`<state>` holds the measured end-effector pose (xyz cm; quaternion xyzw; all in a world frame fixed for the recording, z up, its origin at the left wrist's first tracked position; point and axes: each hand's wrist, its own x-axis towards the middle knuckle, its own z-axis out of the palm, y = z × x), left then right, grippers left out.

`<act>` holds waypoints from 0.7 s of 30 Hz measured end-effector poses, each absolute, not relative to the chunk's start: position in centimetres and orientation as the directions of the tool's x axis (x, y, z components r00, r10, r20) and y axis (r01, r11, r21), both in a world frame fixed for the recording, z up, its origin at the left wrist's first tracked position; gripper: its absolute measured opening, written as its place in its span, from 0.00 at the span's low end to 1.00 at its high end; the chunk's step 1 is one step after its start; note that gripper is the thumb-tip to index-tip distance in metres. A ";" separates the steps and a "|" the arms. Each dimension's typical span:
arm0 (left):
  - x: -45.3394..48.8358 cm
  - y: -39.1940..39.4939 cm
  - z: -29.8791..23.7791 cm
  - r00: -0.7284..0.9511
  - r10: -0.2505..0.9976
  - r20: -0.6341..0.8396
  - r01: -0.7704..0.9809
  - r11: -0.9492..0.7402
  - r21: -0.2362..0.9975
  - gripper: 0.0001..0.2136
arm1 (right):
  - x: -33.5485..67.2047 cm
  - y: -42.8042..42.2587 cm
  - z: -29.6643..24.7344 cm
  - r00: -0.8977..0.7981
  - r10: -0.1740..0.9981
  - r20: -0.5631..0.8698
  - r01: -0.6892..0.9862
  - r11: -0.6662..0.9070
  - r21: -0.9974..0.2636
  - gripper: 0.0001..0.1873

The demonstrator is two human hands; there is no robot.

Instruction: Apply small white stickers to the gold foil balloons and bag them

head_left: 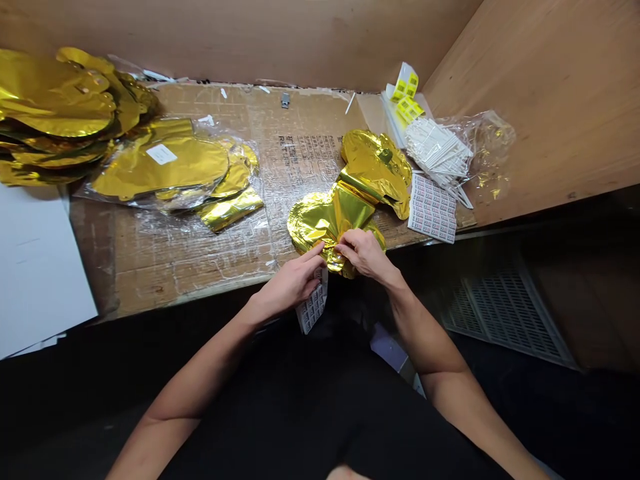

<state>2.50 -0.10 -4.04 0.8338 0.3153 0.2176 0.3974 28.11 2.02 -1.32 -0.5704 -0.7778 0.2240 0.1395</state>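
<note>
well, a gold foil balloon [350, 207] lies on the cardboard-topped bench [200, 267] right of centre, its long axis slanting from the near edge toward the far right. both hands grasp its near end: the right hand [367, 255] gathers the foil in bent fingers, and the left hand [287, 287] pinches just beside it, a label sheet [313, 308] showing beneath that palm. farther right lie white sticks [437, 150] and another label sheet [433, 208]; far left, a stack of gold foil balloons [55, 100].
</note>
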 end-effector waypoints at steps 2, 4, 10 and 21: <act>2.5 -0.3 -3.8 0.710 0.688 0.149 0.292 -0.481 0.827 0.18 | 28.1 2.3 -1.7 -0.295 0.953 -0.064 0.772 0.198 -0.603 0.15; 2.7 -0.5 -3.8 0.732 0.660 0.166 0.245 -0.483 0.841 0.19 | 28.0 2.8 -1.5 -0.285 0.954 -0.098 0.719 0.145 -0.680 0.17; 3.0 -0.9 -4.8 0.625 0.774 0.102 0.218 -0.298 0.929 0.12 | 33.9 9.8 4.1 -0.144 0.990 0.000 0.758 0.110 -0.642 0.21; 1.3 -1.2 -2.5 -0.202 0.977 0.073 -0.007 -0.076 0.997 0.15 | 30.3 2.8 2.3 -0.278 0.954 -0.112 0.256 -0.039 -0.966 0.26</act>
